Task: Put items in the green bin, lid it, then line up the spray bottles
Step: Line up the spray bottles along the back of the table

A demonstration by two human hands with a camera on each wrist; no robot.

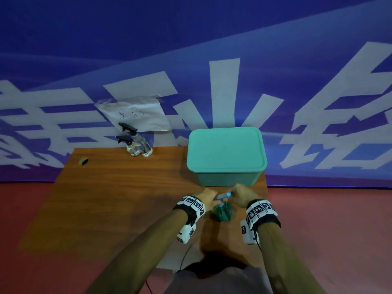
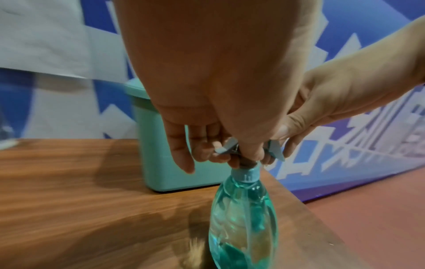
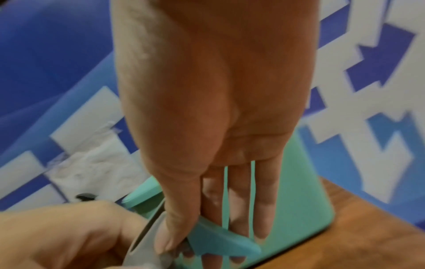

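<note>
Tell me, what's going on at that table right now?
Both hands, left hand and right hand, gripping the teal spray bottle by its head. Green bin lidded. Two clear spray bottles at back edge. Nothing blocking.

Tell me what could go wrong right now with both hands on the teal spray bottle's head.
1. The teal spray bottle stands near the table's right edge; a sideways nudge could tip it off.
2. The left hand and right hand grip only the sprayer head, and fingers lie by the trigger, so it might spray.
3. The lidded green bin sits just behind, so the bottle could knock it when lifted toward the two clear bottles.
</note>
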